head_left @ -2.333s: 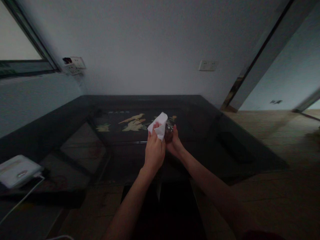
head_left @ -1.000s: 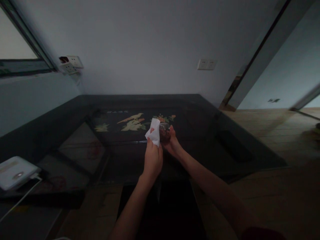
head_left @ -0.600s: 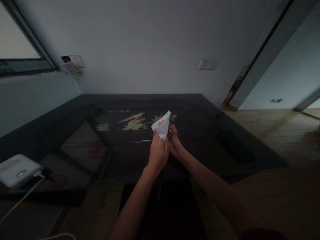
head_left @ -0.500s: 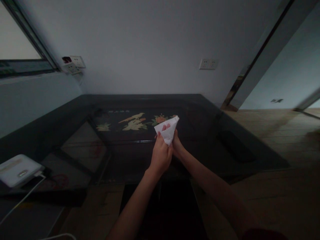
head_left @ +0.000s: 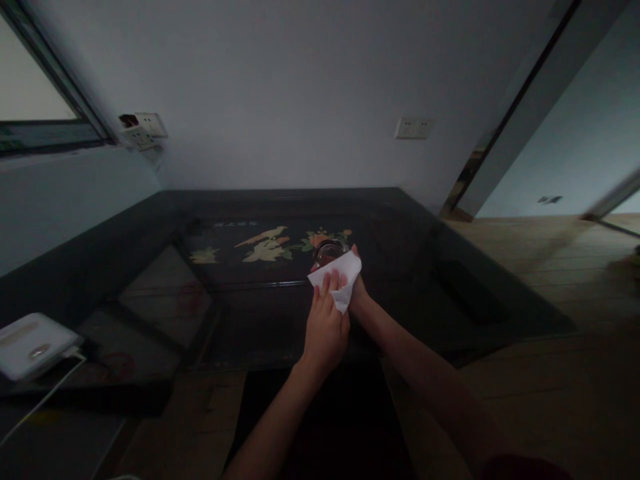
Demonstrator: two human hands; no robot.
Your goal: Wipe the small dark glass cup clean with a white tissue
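Note:
A folded white tissue [head_left: 350, 265] lies under the fingers of my left hand [head_left: 326, 330], which press it against a round glass vessel [head_left: 330, 249]. The vessel's shiny round rim shows just beyond the tissue, while its lower part is covered. From the right side, my right hand [head_left: 357, 293] grips the vessel, with a fingertip visible beside the tissue's right edge. Most of that hand's fingers are hidden. Both hands are held over the dark glossy table [head_left: 270, 313].
Bird and flower pictures [head_left: 265, 247] decorate the tabletop. A dark flat object [head_left: 470, 290] lies at the table's right. At the left sits a white box-shaped device [head_left: 37, 343] with a white cable [head_left: 47, 400]. Wall sockets [head_left: 415, 127] are on the wall behind.
The tissue has dropped toward me and spread flatter, uncovering the vessel's round rim. My left hand's fingers have moved from behind the tissue's fold to lie across its front.

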